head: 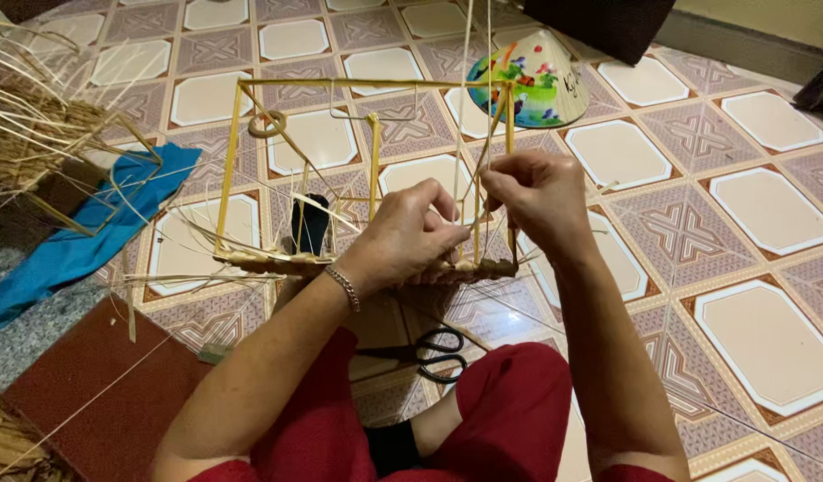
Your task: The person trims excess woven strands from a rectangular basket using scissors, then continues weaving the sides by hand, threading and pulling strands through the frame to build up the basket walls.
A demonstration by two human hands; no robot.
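The left hand is pinching pale straw strands against the woven lower edge of a yellow bamboo frame standing on the tiled floor; the right hand is gripping strands just beside it. Black-handled scissors are lying near the knees.

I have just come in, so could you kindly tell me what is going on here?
A person in red trousers sits on the tiled floor, working straw strands on a yellow frame. The left hand presses on the woven band along the frame's bottom, while the right hand pinches a thin strand running upward. Scissors lie by the knees; a painted conical hat and a blue cloth lie beyond.
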